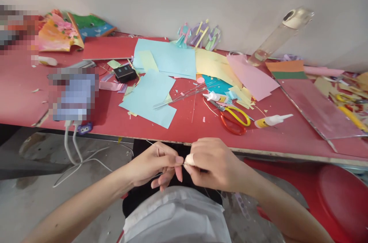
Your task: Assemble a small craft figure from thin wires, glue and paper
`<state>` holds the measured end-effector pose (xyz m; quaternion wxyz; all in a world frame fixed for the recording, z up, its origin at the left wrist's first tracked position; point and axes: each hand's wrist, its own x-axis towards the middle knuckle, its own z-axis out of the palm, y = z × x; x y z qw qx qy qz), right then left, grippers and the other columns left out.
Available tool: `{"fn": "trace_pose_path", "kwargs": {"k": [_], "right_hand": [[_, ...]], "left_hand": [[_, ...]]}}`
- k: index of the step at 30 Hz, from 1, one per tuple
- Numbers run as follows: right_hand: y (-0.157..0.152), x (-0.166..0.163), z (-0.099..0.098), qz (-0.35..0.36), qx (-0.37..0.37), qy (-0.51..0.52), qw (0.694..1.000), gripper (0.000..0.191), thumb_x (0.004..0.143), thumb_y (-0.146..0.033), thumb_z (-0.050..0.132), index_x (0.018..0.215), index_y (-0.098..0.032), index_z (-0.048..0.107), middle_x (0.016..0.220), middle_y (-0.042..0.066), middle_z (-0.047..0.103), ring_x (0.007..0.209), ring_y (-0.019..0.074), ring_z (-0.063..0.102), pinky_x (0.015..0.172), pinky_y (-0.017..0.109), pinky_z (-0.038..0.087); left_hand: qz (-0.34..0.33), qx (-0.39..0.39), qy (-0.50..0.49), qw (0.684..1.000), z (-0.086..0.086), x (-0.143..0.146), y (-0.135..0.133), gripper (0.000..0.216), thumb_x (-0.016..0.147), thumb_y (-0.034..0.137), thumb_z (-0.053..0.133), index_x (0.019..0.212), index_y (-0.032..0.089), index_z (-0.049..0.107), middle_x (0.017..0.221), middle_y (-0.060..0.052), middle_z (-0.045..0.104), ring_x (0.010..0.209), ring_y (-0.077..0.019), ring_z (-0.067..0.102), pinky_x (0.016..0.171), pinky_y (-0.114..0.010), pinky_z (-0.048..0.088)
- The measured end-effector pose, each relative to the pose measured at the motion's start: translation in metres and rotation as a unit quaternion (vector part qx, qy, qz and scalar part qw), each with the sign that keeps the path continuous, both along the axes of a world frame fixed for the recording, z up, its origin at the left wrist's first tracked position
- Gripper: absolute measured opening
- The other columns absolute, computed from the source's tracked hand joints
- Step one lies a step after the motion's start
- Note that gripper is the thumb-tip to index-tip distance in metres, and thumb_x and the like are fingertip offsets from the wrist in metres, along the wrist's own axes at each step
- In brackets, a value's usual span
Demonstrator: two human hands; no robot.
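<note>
Over the lap, just below the table edge, my left hand (159,160) pinches a thin wire (184,164) between thumb and index finger, its other fingers loosely bent. My right hand (214,164) is closed on the same wire, fingertips almost touching those of the left. A pale wrap covers one right fingertip. Most of the wire is hidden by the fingers. On the table ahead lie several loose thin wires (184,95), partly across light blue paper (153,95). Red-and-yellow-handled scissors (234,120) and a white glue bottle (270,121) lie nearest my right hand.
A second glue bottle (217,97), yellow paper (218,64) and pink paper (253,76) lie farther back. A tall clear bottle (273,41) leans near the wall. At left are a blurred phone (76,95) with cables and a black box (125,73). A red stool (343,197) stands right.
</note>
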<state>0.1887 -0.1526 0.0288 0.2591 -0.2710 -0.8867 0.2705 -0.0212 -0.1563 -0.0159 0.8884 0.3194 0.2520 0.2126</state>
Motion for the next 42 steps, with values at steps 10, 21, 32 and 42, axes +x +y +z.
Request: {"fn": "trace_pose_path", "kwargs": {"k": [10,21,32,42], "right_hand": [[0.003,0.002,-0.031,-0.096,-0.575,0.228,0.780,0.029,0.088,-0.036,0.063,0.069,-0.014,0.065,0.044,-0.006,0.050,0.041,0.0084,0.045,0.046,0.022,0.036],[-0.001,-0.004,-0.038,-0.070,-0.628,0.233,0.739,0.028,0.087,-0.035,0.067,0.070,-0.013,0.067,0.046,-0.004,0.053,0.041,0.0079,0.046,0.046,0.023,0.035],[0.000,-0.004,-0.032,-0.030,-0.621,0.200,0.757,0.029,0.087,-0.037,0.065,0.070,-0.014,0.064,0.047,-0.005,0.053,0.042,0.0076,0.046,0.052,0.024,0.038],[-0.003,-0.003,-0.016,-0.017,-0.235,0.061,0.970,0.023,0.091,-0.018,0.055,0.068,-0.019,0.056,0.058,-0.004,0.054,0.056,0.0100,0.048,0.056,0.023,0.037]], "left_hand": [[0.070,0.335,0.086,0.936,0.000,-0.016,-0.028,0.033,0.103,0.027,0.043,0.107,0.014,0.072,0.064,-0.004,0.068,0.052,-0.0121,0.063,0.056,-0.024,0.051],[0.132,0.706,0.338,0.607,0.021,-0.007,-0.007,0.010,0.096,0.019,0.059,0.093,0.015,0.068,0.087,-0.002,0.076,0.076,-0.0167,0.064,0.075,-0.031,0.047],[-0.068,0.643,0.269,0.713,0.034,-0.014,0.013,0.026,0.101,0.020,0.047,0.084,0.016,0.067,0.074,-0.002,0.065,0.066,-0.0125,0.057,0.063,-0.024,0.040],[-0.093,0.395,0.155,0.901,0.027,-0.015,0.013,0.046,0.104,0.033,0.040,0.076,0.013,0.070,0.056,-0.002,0.064,0.056,-0.0112,0.058,0.065,-0.022,0.048]]}}
